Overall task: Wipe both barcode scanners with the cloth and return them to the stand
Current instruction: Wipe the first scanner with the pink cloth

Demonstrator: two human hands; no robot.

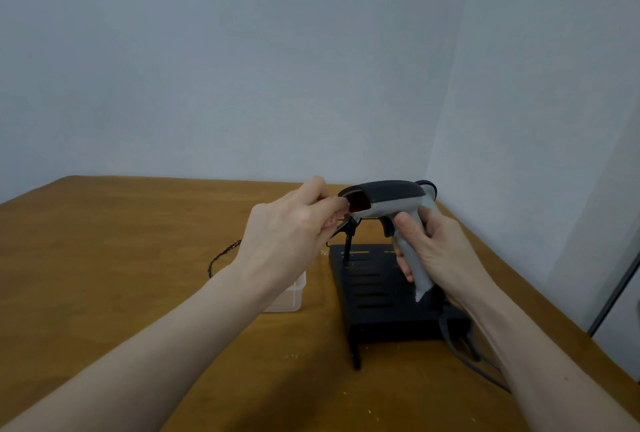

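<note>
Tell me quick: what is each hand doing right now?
Left hand: fingers curled at the scanner's red window; any cloth cannot be told.
Right hand: grips the scanner's handle.

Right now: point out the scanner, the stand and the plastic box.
scanner (388, 196), head view, dark top of its head.
stand (377, 279), head view, slotted black base plate.
plastic box (294, 296), head view, clear right wall.

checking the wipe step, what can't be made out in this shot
1. Cloth: head view shows none; the left hand curls its fingers at the barcode scanner window, hiding any.
2. Second scanner: only a dark tip shows behind the first.
3. Plastic container: mostly behind the left forearm.
4. Scanner handle: covered by the right hand.
</note>
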